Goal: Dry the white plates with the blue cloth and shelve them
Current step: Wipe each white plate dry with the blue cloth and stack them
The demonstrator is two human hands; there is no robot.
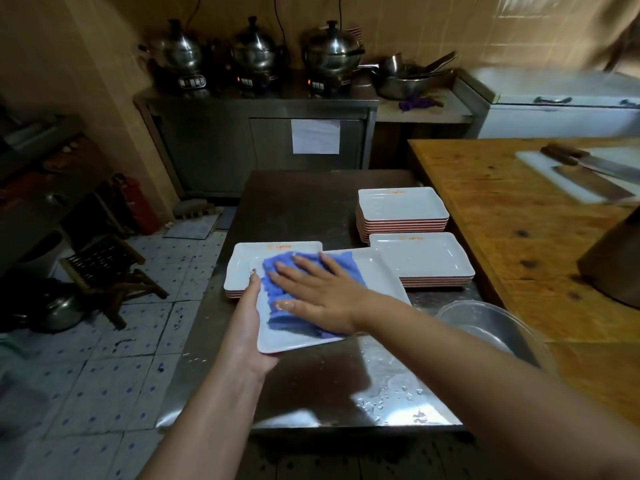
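Holding one white plate (377, 271) at its near left edge with the left hand (247, 327), grip clamped. Pressing the blue cloth (277, 289) flat onto it with the right hand (322, 296) (fingers straight). Sitting on the steel worktop (311, 382): three plate stacks (403, 206).
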